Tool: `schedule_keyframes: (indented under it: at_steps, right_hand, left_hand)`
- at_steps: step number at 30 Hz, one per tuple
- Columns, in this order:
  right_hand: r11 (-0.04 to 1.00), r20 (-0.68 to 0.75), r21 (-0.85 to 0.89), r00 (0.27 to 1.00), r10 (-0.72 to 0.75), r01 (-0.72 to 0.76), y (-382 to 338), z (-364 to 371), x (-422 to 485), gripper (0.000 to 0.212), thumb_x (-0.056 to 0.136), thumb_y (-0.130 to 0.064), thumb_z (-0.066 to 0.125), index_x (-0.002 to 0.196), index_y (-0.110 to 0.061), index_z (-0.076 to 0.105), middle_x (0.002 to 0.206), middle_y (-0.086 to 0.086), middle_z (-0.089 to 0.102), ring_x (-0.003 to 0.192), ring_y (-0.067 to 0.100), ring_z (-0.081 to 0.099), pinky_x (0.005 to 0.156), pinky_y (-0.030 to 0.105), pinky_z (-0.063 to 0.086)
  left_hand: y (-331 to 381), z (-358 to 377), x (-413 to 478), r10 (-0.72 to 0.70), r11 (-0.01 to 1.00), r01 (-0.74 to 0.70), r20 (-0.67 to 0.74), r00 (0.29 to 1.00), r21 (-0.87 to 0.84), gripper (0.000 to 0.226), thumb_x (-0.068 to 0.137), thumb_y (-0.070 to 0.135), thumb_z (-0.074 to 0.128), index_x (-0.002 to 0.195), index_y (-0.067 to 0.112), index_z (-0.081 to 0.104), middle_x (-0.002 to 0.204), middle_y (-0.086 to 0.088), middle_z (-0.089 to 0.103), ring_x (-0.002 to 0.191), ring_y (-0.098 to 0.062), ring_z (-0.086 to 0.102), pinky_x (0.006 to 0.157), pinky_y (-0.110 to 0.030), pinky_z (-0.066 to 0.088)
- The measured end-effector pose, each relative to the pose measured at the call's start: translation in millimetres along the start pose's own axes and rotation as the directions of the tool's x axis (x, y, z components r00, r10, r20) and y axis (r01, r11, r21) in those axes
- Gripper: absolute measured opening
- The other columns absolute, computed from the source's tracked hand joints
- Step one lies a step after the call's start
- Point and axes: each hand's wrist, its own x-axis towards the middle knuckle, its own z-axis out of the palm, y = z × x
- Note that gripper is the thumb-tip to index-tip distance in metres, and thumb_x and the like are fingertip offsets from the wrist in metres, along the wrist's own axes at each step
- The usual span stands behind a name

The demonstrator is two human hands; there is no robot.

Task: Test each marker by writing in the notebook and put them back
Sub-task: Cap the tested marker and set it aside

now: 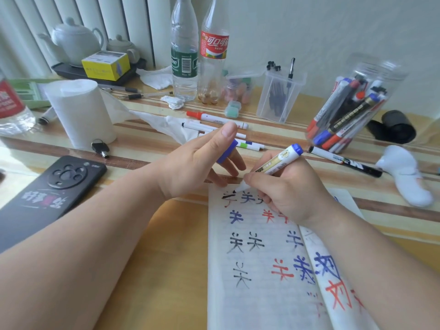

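An open notebook (257, 270) lies in front of me, its page full of black, blue and red test characters. My right hand (290, 194) grips a white marker with a blue end (283, 159), its tip down on the top of the page. My left hand (204, 163) holds the marker's blue cap (227, 152) between thumb and fingers, with fingertips resting at the notebook's top edge. A clear jar (352, 108) full of markers lies tilted on its side at the right. Several loose markers (219, 120) lie behind my hands, and a black one (345, 161) lies by the jar.
A black phone (47, 194) lies at the left, keys (101, 147) and a paper roll (78, 113) behind it. Two bottles (197, 51), a clear pen box (278, 94), a teapot (73, 39), a black roll (395, 127) and a white object (404, 177) stand around.
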Motion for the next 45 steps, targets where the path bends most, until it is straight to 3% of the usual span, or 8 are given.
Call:
schedule_keyframes:
  at_steps: [8, 13, 18, 22, 27, 31, 35, 45]
  right_hand:
    - [0.997, 0.026, -0.056, 0.999, -0.042, 0.043, 2, 5, -3, 0.017, 0.086, -0.013, 0.077, 0.074, -0.012, 0.065, 0.046, -0.009, 0.055, 0.04, 0.006, 0.05, 0.05, 0.025, 0.04]
    - [0.999, 0.116, -0.026, 0.993, -0.033, 0.036, -5, 4, -7, 0.023, 0.084, -0.011, 0.078, 0.066, -0.018, 0.066, 0.056, 0.005, 0.062, 0.049, 0.013, 0.056, 0.049, 0.028, 0.044]
    - [0.999, 0.073, -0.045, 0.997, -0.012, 0.016, -5, 3, -4, 0.019, 0.081, -0.004, 0.075, 0.068, -0.001, 0.06, 0.061, 0.025, 0.055, 0.054, 0.02, 0.052, 0.054, 0.035, 0.041]
    - [1.0, 0.033, 0.021, 0.999, 0.004, -0.005, -3, 1, -2, 0.021, 0.082, 0.002, 0.07, 0.072, 0.011, 0.054, 0.053, 0.012, 0.046, 0.049, 0.017, 0.044, 0.047, 0.025, 0.035]
    - [0.999, 0.051, -0.027, 0.998, -0.042, 0.044, -1, 3, -2, 0.021, 0.083, -0.009, 0.074, 0.071, -0.001, 0.059, 0.06, 0.023, 0.055, 0.053, 0.02, 0.052, 0.055, 0.036, 0.043]
    - [0.998, 0.184, 0.055, 0.983, -0.02, 0.01, -5, 3, -8, 0.019, 0.08, -0.012, 0.079, 0.069, -0.011, 0.065, 0.055, 0.007, 0.06, 0.048, 0.016, 0.055, 0.046, 0.023, 0.042]
    - [0.988, 0.078, 0.157, 0.997, -0.006, -0.006, -6, -9, -5, 0.014, 0.08, -0.012, 0.075, 0.071, -0.007, 0.066, 0.055, 0.011, 0.057, 0.047, 0.017, 0.051, 0.041, 0.022, 0.038]
    - [0.998, 0.139, 0.048, 0.989, -0.043, 0.037, 0, -15, -5, 0.015, 0.085, -0.005, 0.077, 0.075, -0.01, 0.067, 0.056, -0.002, 0.063, 0.052, 0.009, 0.057, 0.051, 0.018, 0.043]
  left_hand:
    - [0, 2, 0, -0.003, 1.0, 0.003, -0.015, 1.0, 0.008, 0.08, 0.079, 0.082, 0.026, 0.109, 0.02, 0.068, 0.107, -0.004, 0.073, 0.104, -0.021, 0.07, 0.088, -0.053, 0.059]
    - [1, 2, -1, 0.003, 0.999, -0.002, -0.012, 1.0, 0.032, 0.078, 0.08, 0.082, 0.025, 0.107, 0.023, 0.069, 0.106, -0.003, 0.074, 0.103, -0.02, 0.071, 0.086, -0.052, 0.06]
    - [2, 3, -1, 0.0, 1.0, 0.001, -0.024, 1.0, 0.024, 0.076, 0.08, 0.082, 0.027, 0.103, 0.022, 0.069, 0.104, -0.002, 0.074, 0.103, -0.019, 0.071, 0.085, -0.052, 0.06]
    - [2, 3, -2, 0.003, 0.999, -0.002, -0.019, 1.0, 0.034, 0.075, 0.081, 0.081, 0.027, 0.105, 0.023, 0.069, 0.105, -0.002, 0.073, 0.103, -0.018, 0.07, 0.085, -0.051, 0.061]
    - [3, 3, -2, 0.002, 0.999, -0.001, -0.015, 1.0, 0.046, 0.076, 0.081, 0.082, 0.027, 0.105, 0.023, 0.069, 0.105, -0.002, 0.074, 0.105, -0.019, 0.07, 0.085, -0.051, 0.06]
    - [4, 4, -2, 0.008, 0.998, -0.007, -0.013, 1.0, 0.055, 0.072, 0.081, 0.081, 0.027, 0.102, 0.027, 0.069, 0.103, 0.0, 0.074, 0.102, -0.017, 0.07, 0.086, -0.05, 0.06]
    - [4, 4, -2, 0.006, 0.999, -0.005, -0.016, 1.0, 0.045, 0.072, 0.081, 0.081, 0.028, 0.103, 0.025, 0.068, 0.104, -0.002, 0.073, 0.103, -0.018, 0.07, 0.086, -0.05, 0.061]
    - [5, 5, -2, 0.006, 0.998, -0.004, -0.023, 1.0, 0.063, 0.068, 0.08, 0.081, 0.027, 0.101, 0.03, 0.067, 0.103, 0.001, 0.073, 0.103, -0.015, 0.07, 0.085, -0.049, 0.061]
